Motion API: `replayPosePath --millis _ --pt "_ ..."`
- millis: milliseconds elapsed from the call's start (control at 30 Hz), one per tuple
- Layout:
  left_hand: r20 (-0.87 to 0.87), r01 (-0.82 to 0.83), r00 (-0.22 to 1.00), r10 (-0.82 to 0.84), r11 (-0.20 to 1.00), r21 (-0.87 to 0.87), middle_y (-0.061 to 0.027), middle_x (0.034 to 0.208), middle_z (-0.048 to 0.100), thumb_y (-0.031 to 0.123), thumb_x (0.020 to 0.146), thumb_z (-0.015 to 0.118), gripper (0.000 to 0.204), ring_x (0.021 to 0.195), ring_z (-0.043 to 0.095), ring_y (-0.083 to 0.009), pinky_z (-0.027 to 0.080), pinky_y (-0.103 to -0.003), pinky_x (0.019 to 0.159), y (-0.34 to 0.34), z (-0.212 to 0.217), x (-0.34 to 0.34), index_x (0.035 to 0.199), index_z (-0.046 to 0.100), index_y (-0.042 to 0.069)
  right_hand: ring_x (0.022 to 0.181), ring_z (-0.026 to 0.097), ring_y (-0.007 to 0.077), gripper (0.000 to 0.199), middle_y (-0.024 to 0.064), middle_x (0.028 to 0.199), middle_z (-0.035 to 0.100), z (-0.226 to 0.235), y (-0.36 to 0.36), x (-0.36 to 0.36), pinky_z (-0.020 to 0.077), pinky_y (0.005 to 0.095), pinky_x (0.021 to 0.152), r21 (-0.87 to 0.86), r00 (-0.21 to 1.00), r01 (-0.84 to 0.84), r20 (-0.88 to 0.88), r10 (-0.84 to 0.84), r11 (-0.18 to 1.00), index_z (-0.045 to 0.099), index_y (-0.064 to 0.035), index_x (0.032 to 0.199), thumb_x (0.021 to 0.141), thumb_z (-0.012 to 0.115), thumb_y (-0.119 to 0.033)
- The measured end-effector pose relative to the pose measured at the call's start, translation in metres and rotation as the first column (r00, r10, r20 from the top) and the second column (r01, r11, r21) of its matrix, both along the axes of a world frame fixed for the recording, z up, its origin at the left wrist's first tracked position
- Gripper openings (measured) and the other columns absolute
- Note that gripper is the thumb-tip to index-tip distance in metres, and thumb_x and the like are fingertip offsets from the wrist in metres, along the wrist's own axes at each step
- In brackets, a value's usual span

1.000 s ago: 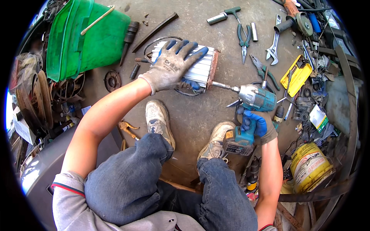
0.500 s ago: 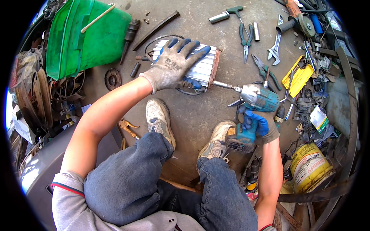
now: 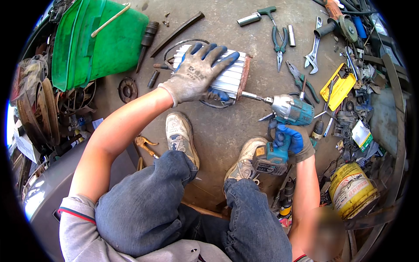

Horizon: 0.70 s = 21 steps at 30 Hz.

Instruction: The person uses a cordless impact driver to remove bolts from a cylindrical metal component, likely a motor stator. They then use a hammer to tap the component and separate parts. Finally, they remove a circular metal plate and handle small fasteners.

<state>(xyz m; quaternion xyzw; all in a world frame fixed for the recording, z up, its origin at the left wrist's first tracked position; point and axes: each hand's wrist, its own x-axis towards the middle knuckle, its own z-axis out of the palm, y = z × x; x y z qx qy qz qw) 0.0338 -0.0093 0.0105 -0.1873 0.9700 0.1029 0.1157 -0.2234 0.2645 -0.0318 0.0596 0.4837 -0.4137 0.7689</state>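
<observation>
My gloved left hand (image 3: 200,72) lies over a finned silver metal housing (image 3: 233,72), fingers spread across the ribs and thumb along the near side, gripping it against the floor. A reddish-brown end plate (image 3: 245,76) closes its right side. My right hand (image 3: 297,142), also gloved, is wrapped round the handle of a teal cordless impact driver (image 3: 293,109). The driver points left, its long shaft (image 3: 252,95) meeting the end plate near the lower corner. The exact contact at the tip is too small to make out. A dark cable (image 3: 183,42) loops behind the housing.
A green bucket (image 3: 100,48) stands at the far left. Pliers (image 3: 301,81), an adjustable wrench (image 3: 313,52), an angle grinder (image 3: 340,22) and a yellow case (image 3: 338,87) lie on the right. Near the right elbow sits a yellow tub (image 3: 353,192). A pry bar (image 3: 176,35) lies beyond the housing.
The driver's battery end has tipped slightly upward in the picture, with the shaft still at the end plate. My left hand stays put. A blurred patch now covers the lower right, by my right elbow.
</observation>
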Motion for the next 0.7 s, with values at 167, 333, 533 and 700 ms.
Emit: replayPosePath --millis 167,333,533,700 --pt "0.026 -0.008 1.0 0.009 1.0 -0.011 -0.0176 0.153 0.042 0.058 0.067 0.085 0.112 0.143 0.039 -0.039 0.024 -0.059 0.12 0.001 0.0 -0.002 0.159 0.031 0.023 0.056 0.057 0.0176 0.03 0.0066 0.067 0.061 -0.008 0.003 -0.001 0.05 0.0322 0.054 -0.036 1.0 0.017 0.004 -0.016 0.999 0.069 0.0049 0.11 0.087 0.072 -0.013" --pt "-0.01 -0.018 1.0 0.018 1.0 0.021 -0.0176 0.153 0.042 0.06 0.066 0.085 0.113 0.143 0.039 -0.0394 0.024 -0.058 0.12 0.0 -0.003 0.0 0.158 0.032 0.023 0.056 0.056 0.0169 0.032 0.0068 0.068 0.061 -0.003 0.0 0.002 0.0495 0.0311 0.054 -0.098 0.999 0.024 -0.035 -0.028 0.995 0.069 0.005 0.11 0.085 0.074 -0.014" --pt "0.037 -0.119 0.993 0.113 0.949 0.291 -0.017 0.155 0.041 0.052 0.065 0.087 0.108 0.144 0.037 -0.0431 0.029 -0.058 0.119 -0.019 0.009 -0.006 0.156 0.037 0.023 0.053 0.052 0.0163 0.034 0.0057 0.065 0.056 0.012 -0.001 0.001 0.0446 0.0297 0.051 -0.021 0.997 0.076 -0.005 -0.076 0.997 0.068 0.0066 0.108 0.083 0.074 -0.016" --pt "0.172 -0.042 0.985 0.01 0.982 0.183 -0.0228 0.155 0.04 0.066 0.065 0.083 0.114 0.146 0.034 -0.0431 0.032 -0.056 0.118 -0.048 0.006 -0.03 0.154 0.039 0.012 0.053 0.052 0.0184 0.04 0.0069 0.063 0.055 0.002 0.005 -0.001 0.0465 0.0337 0.054 -0.023 0.999 0.037 -0.023 -0.038 0.999 0.065 0.0059 0.115 0.085 0.071 -0.019"
